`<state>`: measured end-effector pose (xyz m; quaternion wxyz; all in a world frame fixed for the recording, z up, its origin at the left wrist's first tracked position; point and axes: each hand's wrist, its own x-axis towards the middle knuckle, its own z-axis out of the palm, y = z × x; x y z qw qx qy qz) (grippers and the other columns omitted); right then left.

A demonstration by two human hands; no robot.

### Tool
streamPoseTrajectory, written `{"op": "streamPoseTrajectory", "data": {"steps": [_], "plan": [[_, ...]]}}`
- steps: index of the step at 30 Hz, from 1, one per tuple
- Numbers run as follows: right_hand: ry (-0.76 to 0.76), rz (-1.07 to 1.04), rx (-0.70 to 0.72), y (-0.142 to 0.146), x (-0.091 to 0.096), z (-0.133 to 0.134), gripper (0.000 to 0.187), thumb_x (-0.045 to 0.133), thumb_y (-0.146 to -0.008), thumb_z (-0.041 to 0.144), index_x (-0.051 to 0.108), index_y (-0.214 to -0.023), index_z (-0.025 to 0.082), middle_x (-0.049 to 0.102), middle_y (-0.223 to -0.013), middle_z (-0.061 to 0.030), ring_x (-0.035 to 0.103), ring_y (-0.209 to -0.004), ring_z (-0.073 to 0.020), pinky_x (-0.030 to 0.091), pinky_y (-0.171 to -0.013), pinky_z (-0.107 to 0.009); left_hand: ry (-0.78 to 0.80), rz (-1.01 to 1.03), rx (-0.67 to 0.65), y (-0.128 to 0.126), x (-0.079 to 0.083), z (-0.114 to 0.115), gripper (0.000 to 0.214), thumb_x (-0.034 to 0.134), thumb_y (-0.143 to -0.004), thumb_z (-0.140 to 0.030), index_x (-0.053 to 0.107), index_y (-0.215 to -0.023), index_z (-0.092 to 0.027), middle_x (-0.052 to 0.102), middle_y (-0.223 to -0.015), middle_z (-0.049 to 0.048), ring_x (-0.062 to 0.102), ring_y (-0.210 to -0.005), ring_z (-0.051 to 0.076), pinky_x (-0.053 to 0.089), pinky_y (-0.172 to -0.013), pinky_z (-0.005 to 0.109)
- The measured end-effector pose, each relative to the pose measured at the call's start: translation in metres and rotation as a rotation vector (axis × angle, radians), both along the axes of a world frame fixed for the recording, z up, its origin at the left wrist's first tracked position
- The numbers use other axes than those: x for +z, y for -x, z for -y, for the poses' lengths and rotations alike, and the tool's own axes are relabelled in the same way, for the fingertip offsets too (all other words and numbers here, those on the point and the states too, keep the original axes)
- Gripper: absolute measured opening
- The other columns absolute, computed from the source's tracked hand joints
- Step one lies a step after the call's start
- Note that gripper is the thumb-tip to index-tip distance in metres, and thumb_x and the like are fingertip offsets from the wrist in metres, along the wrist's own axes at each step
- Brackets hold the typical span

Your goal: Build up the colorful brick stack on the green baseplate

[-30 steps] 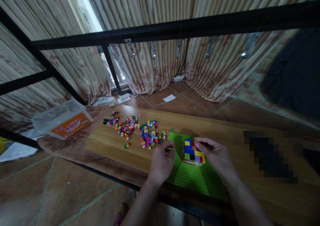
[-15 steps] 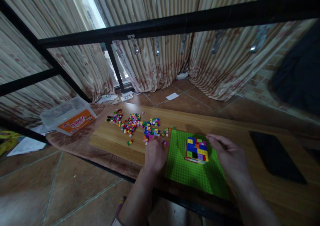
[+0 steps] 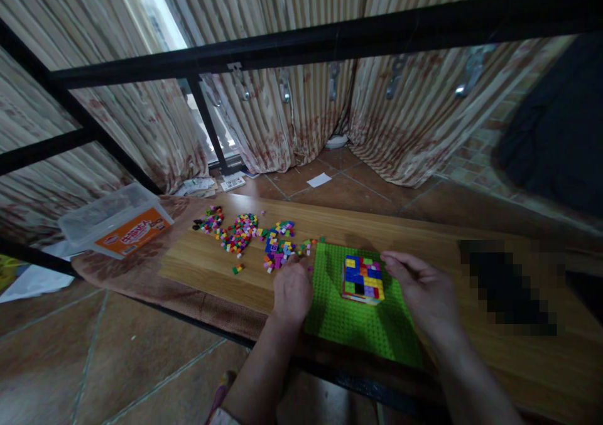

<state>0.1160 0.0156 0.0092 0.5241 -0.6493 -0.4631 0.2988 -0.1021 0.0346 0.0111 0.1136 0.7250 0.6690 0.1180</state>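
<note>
A multicoloured block of toy building bricks (image 3: 362,279) stands on the green studded baseplate (image 3: 325,318). To its right, my right hand (image 3: 426,293) is held over the plate with thumb and forefinger pinched together. Whatever is between those fingertips is too small to make out. My left hand (image 3: 293,290) rests at the plate's left edge, beside a pile of loose bricks (image 3: 277,243). Its fingers are curled downward and mostly hidden, so what they hold cannot be seen.
More loose bricks (image 3: 240,230) lie on the wooden board (image 3: 202,271). At the far left is a clear plastic box (image 3: 113,215) with an orange label. A dark flat object (image 3: 513,290), blurred into blocks, lies at the right. A black metal rail (image 3: 301,42) crosses in front of curtains.
The whole view has shifted slightly, moving the scene a little to the left. Both hands keep nearly the same pose beside the plate, and the brick block looks unchanged.
</note>
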Motion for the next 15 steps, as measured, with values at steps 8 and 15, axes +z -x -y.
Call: {"op": "streamPoseTrajectory", "data": {"steps": [8, 15], "plan": [[-0.050, -0.034, -0.050, 0.000, 0.005, 0.002, 0.026, 0.069, -0.076, 0.044, 0.076, -0.090, 0.023, 0.076, -0.093, -0.0066, 0.070, -0.089, -0.0248, 0.052, -0.089, -0.044, -0.051, 0.193, 0.035, 0.004, -0.003, -0.002, 0.026, 0.044, -0.088, -0.013, 0.069, -0.087, -0.015, 0.068, -0.092, 0.0113, 0.062, -0.082, 0.021, 0.042, -0.074, 0.031], [-0.178, -0.047, 0.167, 0.020, 0.015, 0.014, 0.018, 0.067, -0.083, 0.037, 0.075, -0.095, 0.027, 0.074, -0.095, -0.0026, 0.068, -0.087, -0.0186, 0.053, -0.080, -0.033, 0.188, 1.218, -0.026, -0.008, 0.019, 0.005, 0.011, 0.066, -0.078, -0.025, 0.067, -0.080, -0.014, 0.062, -0.072, 0.0009, 0.053, -0.067, 0.012, 0.040, -0.065, 0.023]]}}
